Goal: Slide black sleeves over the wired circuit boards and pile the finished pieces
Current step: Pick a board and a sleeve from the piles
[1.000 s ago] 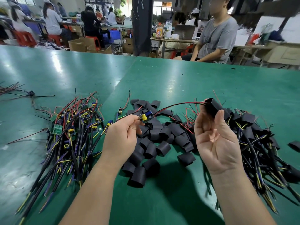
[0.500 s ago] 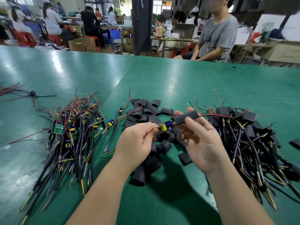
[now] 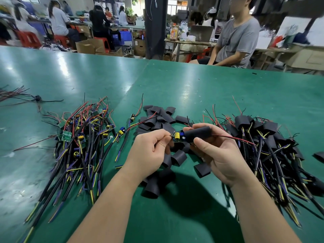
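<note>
Over the loose sleeves [image 3: 157, 118] at the middle of the green table [image 3: 192, 85], I have one wired circuit board [image 3: 178, 136] lifted between both hands, its right end already inside a black sleeve [image 3: 198, 134]. The board should weigh almost nothing, but it is stiff and, I judge, fragile. The yellow capacitor would not like being squeezed, so my left hand [image 3: 150, 151] pinches the board at its left end, thumb and forefinger curled tight, the other fingers folded toward the palm. The sleeve looks soft and thin-walled, easily flattened, probably a little slick. My right hand [image 3: 217, 155] grasps it round the middle — thumb on the near side, fingers over the far side — lightly enough, I'd say, to leave the bore open. A thin red wire [image 3: 233, 138] trails out of the sleeve's right end toward the finished pile [image 3: 263, 137]; bare boards wait in the heap [image 3: 84, 137] at my left. Both forearms come up from below, hands close together.
</note>
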Available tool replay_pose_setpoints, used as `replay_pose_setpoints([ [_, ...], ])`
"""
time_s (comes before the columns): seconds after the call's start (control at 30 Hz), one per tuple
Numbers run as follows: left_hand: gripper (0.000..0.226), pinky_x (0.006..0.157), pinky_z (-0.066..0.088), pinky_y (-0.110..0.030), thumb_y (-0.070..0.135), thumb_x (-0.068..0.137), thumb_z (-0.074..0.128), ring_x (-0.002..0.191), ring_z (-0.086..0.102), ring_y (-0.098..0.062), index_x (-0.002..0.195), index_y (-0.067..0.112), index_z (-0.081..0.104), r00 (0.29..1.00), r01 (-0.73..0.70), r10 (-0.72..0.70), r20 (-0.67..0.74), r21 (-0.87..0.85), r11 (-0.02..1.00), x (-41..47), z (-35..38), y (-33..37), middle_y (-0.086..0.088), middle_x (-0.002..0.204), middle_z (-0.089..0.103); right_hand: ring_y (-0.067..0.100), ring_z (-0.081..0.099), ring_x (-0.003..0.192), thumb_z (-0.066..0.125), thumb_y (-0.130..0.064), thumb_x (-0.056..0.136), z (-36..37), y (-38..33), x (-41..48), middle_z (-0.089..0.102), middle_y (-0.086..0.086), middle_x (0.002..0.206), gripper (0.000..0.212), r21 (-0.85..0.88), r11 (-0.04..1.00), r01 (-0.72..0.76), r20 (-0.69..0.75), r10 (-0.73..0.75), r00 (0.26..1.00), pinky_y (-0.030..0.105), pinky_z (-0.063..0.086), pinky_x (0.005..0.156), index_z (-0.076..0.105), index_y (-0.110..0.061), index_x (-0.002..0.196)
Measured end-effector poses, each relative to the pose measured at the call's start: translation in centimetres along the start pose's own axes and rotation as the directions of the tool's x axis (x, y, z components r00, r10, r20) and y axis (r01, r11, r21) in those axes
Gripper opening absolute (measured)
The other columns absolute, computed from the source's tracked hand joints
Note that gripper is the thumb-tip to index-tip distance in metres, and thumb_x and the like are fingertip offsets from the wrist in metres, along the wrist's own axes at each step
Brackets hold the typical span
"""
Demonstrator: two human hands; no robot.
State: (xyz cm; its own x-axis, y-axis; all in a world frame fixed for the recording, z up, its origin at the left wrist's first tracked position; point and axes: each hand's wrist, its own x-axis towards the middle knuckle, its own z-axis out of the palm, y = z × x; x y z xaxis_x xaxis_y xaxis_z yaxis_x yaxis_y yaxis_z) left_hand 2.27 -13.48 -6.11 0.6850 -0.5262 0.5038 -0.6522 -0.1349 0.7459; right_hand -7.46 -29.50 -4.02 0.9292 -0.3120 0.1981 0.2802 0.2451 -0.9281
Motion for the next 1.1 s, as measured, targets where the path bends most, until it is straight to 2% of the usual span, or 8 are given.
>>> replay_pose_setpoints([
  [0.13, 0.023, 0.053, 0.041, -0.024, 0.021, 0.091, 0.048, 0.053, 0.051, -0.012, 0.073, 0.018, 0.063, 1.0, 0.01, -0.01, 0.021, -0.011, 1.0, 0.0, 0.0, 0.1, 0.009, 0.063, 0.062, 0.017, 0.069, 0.091, 0.064, -0.009, 0.071, 0.5, 0.2, 0.0, 0.073, 0.009, 0.102, 0.034, 0.051, 0.999, -0.01, -0.012, 0.01, 1.0, 0.023, 0.055, 0.072, 0.061, -0.009, 0.105],
  [0.23, 0.023, 0.049, 0.035, -0.021, 0.021, 0.089, 0.049, 0.05, 0.045, -0.008, 0.07, 0.024, 0.061, 0.999, -0.024, 0.023, 0.025, 0.058, 0.998, -0.1, 0.0, 0.2, 0.011, 0.059, 0.058, 0.017, 0.069, 0.09, 0.067, -0.015, 0.069, 1.0, 0.7, -0.1, 0.073, 0.009, 0.102, 0.035, 0.09, 0.995, -0.032, -0.02, 0.034, 0.999, 0.024, 0.056, 0.072, 0.062, -0.008, 0.103],
  [0.43, 0.019, 0.053, 0.044, -0.036, 0.025, 0.087, 0.051, 0.057, 0.044, -0.02, 0.075, 0.019, 0.065, 0.998, -0.067, 0.07, -0.002, 0.258, 0.964, -0.2, 0.0, 0.2, 0.005, 0.057, 0.051, 0.022, 0.063, 0.075, 0.078, -0.026, 0.059, 1.3, 1.4, 0.0, 0.072, 0.013, 0.087, 0.032, -0.063, 0.996, -0.056, -0.078, 0.051, 0.996, 0.027, 0.054, 0.069, 0.072, -0.011, 0.088],
  [0.57, 0.024, 0.055, 0.046, -0.04, 0.025, 0.086, 0.052, 0.063, 0.054, -0.028, 0.081, 0.013, 0.071, 0.994, -0.109, 0.105, 0.028, 0.247, 0.963, -0.1, -0.1, 0.4, -0.002, 0.063, 0.062, 0.019, 0.067, 0.08, 0.076, -0.024, 0.061, 1.5, 1.7, 0.1, 0.074, 0.01, 0.09, 0.024, -0.026, 0.999, -0.039, -0.098, 0.036, 0.995, 0.024, 0.054, 0.07, 0.075, -0.014, 0.082],
  [0.67, 0.025, 0.06, 0.05, -0.04, 0.026, 0.086, 0.051, 0.072, 0.062, -0.03, 0.087, 0.016, 0.074, 0.992, -0.128, 0.119, 0.05, 0.252, 0.959, -0.2, -0.1, 0.4, -0.002, 0.072, 0.07, 0.017, 0.068, 0.084, 0.073, -0.02, 0.063, 1.5, 1.9, 0.2, 0.074, 0.011, 0.097, 0.028, -0.028, 0.999, -0.043, -0.132, 0.039, 0.99, 0.024, 0.052, 0.074, 0.071, -0.012, 0.09],
  [0.83, 0.022, 0.068, 0.053, -0.038, 0.027, 0.09, 0.053, 0.078, 0.069, -0.016, 0.105, 0.021, 0.068, 0.996, -0.07, 0.078, -0.044, 0.155, 0.985, -0.2, 0.6, 0.6, 0.008, 0.081, 0.074, 0.017, 0.067, 0.083, 0.072, -0.016, 0.063, 1.7, 1.7, 0.4, 0.073, 0.01, 0.099, 0.028, 0.142, 0.988, -0.061, -0.152, 0.083, 0.985, 0.021, 0.052, 0.068, 0.069, -0.01, 0.09],
  [0.97, 0.009, 0.061, 0.052, -0.037, 0.023, 0.088, 0.06, 0.067, 0.067, -0.018, 0.091, 0.017, 0.065, 0.986, -0.082, 0.094, -0.138, 0.092, 0.992, -0.2, 0.8, 0.3, 0.007, 0.075, 0.071, 0.015, 0.068, 0.074, 0.072, -0.012, 0.062, 1.9, 1.7, 0.5, 0.07, 0.009, 0.086, 0.025, 0.284, 0.955, -0.085, -0.185, 0.141, 0.972, 0.021, 0.055, 0.066, 0.067, -0.007, 0.086],
  [1.1, 0.007, 0.053, 0.041, -0.018, 0.015, 0.086, 0.063, 0.053, 0.05, -0.005, 0.083, 0.021, 0.063, 0.969, -0.115, 0.121, -0.213, 0.042, 0.992, 0.0, 0.7, 0.3, 0.018, 0.063, 0.059, 0.016, 0.07, 0.073, 0.068, -0.009, 0.066, 2.0, 1.4, 0.6, 0.072, 0.01, 0.084, 0.012, 0.398, 0.914, -0.083, -0.188, 0.17, 0.967, 0.021, 0.056, 0.064, 0.073, -0.008, 0.077],
])
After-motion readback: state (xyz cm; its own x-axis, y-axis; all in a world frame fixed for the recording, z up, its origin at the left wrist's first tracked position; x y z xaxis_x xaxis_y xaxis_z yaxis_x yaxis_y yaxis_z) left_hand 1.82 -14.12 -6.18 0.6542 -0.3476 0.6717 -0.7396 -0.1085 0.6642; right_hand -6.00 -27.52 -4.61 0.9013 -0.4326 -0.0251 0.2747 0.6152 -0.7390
